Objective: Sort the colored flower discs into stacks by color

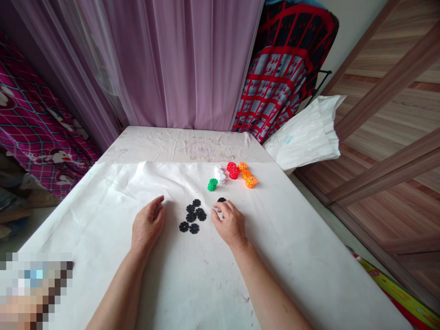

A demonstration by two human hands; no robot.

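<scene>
Several black notched snowflake discs (191,217) lie in a loose cluster on the white-covered table (192,279), between my two hands. My left hand (148,223) rests on its side to the left of them, fingers loosely bent and holding nothing visible. On the other side, my right hand (231,223) hovers at or just over the cloth with thumb and fingers slightly apart. Just beyond its fingertips is one more black disc (222,200), partly hidden by the hand. Farther back stand small piles of the same kind of disc: green (212,184), white (220,175), red (233,171) and orange (250,182).
A white bag (305,133) leans at the table's far right corner. Purple curtains (178,64) hang behind the table, with a red and black patterned cloth (275,78) beside them. Wooden doors (388,137) stand at the right. The lower left corner is pixelated.
</scene>
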